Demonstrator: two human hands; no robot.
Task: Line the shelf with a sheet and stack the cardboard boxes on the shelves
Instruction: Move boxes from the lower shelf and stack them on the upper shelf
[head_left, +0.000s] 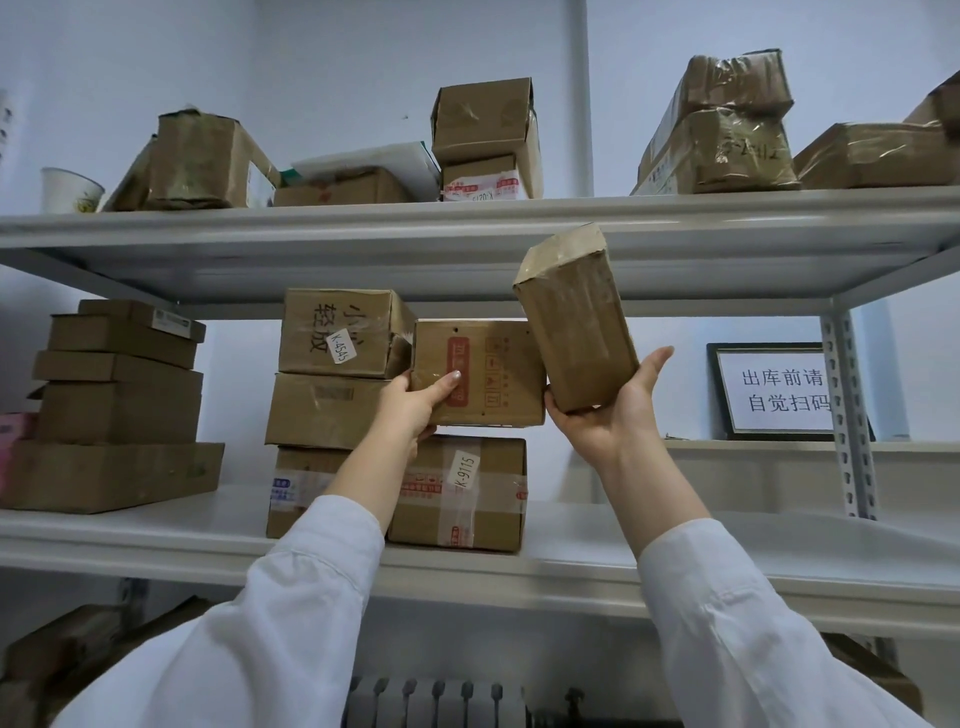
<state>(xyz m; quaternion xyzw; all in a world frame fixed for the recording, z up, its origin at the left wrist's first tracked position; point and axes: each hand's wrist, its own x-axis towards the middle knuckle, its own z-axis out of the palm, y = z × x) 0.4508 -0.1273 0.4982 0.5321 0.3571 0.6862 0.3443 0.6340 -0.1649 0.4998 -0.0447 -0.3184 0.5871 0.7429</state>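
My left hand (415, 405) grips the lower left corner of a cardboard box with a red printed label (488, 374), thumb on its front. That box sits on the box tagged K-9115 (467, 493) on the white-lined middle shelf (727, 551). My right hand (608, 410) holds a tall narrow taped box (574, 317) from below, tilted, in the air just right of the red-label box and in front of the upper shelf's edge. A stack of three boxes, the top one tagged K-4545 (337, 332), stands to the left.
A pile of flat boxes (114, 405) fills the left of the middle shelf. A framed sign (774, 389) stands at the right by the metal post (852, 415). The upper shelf (467, 218) carries several boxes and a paper cup (67, 189). A radiator (436, 701) sits below.
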